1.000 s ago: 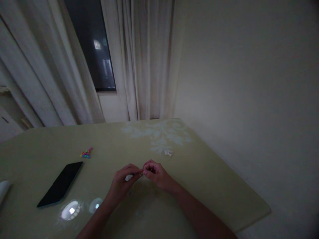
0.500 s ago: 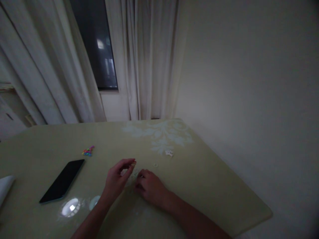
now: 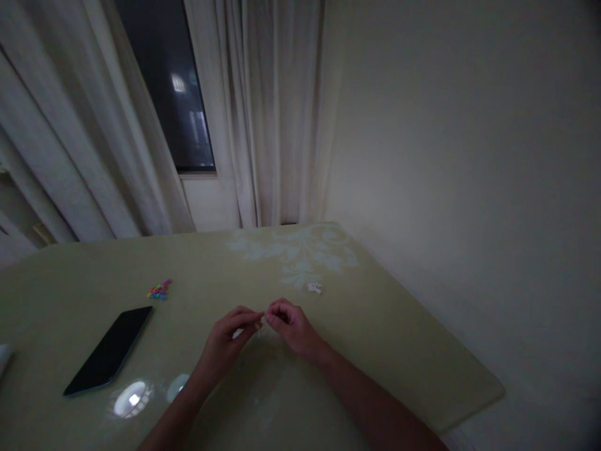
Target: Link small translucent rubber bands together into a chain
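Forearms reach forward over the table [image 3: 385, 338], and the left hand [image 3: 225, 341] and right hand [image 3: 293, 326] meet fingertip to fingertip, pinching something too small to identify between them. Left of the fingers lies a dark phone [image 3: 109, 349]; just beyond them, a small white piece [image 3: 314, 287].

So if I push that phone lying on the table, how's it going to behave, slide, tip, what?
The phone lies flat and thin on the table, so it probably slides rather than tips or rolls. The tabletop shows glossy reflections, which suggests it is smooth, so a push may carry it easily. It looks like a rigid slab, so it should lift stiffly, though its low edges may be hard to catch.
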### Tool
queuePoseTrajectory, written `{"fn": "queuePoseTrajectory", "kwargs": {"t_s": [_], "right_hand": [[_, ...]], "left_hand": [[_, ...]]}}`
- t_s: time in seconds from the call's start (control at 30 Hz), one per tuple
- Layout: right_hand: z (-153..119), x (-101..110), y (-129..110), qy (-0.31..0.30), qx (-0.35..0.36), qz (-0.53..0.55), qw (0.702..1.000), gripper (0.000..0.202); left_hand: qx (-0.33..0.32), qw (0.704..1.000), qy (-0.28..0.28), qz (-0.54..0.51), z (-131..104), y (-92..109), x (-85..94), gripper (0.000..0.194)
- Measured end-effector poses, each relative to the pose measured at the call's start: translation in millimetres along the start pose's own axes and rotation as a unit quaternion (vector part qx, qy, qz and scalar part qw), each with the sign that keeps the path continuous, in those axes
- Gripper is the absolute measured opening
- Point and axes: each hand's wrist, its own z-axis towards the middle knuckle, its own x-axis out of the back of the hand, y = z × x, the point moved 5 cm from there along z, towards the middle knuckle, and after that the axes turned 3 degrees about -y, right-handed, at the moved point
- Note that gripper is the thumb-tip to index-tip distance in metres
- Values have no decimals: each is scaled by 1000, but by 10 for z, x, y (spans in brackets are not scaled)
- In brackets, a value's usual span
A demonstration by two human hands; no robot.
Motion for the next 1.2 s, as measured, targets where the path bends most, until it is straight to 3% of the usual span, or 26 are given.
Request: {"fn": "queuePoseTrajectory", "kwargs": {"t_s": [0.23, 0.43, 0.6, 0.67, 0.8, 0.9, 1.2], "right_hand": [[-21, -157, 25, -12, -24, 67, 997, 39], [-5, -136, 106, 5, -44, 60, 997, 35], [-59, -136, 5, 12, 15, -148, 989, 10], [-87, -222, -23, -23, 50, -247, 967, 12], [-114, -386, 45, -90, 45, -379, 920, 21], [-117, -394, 66, -98, 37, -428, 898, 20], [-78, -112, 138, -40, -25, -480, 876, 11]], "left_hand": [[14, 1000, 12, -21, -27, -46, -3, 13], [-1, 1000, 6, 9, 3, 41, 22, 11], [23, 998, 57, 29, 35, 34, 218, 14], [47, 994, 92, 27, 32, 2, 327, 15], [68, 988, 140, 15, 13, -24, 461, 17], [69, 987, 144, 15, 12, -2, 462, 17], [69, 988, 135, 19, 23, 13, 424, 18]]}}
